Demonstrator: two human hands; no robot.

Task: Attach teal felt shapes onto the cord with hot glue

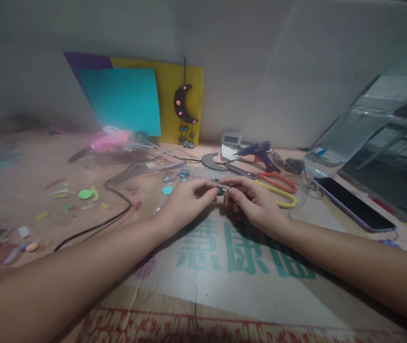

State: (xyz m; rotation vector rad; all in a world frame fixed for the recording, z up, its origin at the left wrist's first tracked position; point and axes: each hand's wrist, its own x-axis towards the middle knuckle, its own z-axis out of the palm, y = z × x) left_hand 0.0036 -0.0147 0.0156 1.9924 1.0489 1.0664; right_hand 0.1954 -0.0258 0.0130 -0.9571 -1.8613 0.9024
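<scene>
My left hand (189,197) is closed in a pinch at one side of a small dark green piece (221,191), held just above the table. From the other side my right hand (255,202) pinches at a thin dark cord (227,189) beside that piece. The fingers partly cover both, so their exact kind and how they join are hard to see. Just beyond the hands lies a grey crescent moon shape (210,162). Scissors (278,183) with red and yellow handles rest close to my right hand. A light blue flower cutout (167,190) lies left of my left hand.
A hot glue gun (260,153) and grey yarn (292,165) lie at the back. A phone (353,202) is at the right. A dark crescent ornament (182,105) hangs before a yellow sheet (167,100). A black cable (110,219) crosses the left side among small scraps.
</scene>
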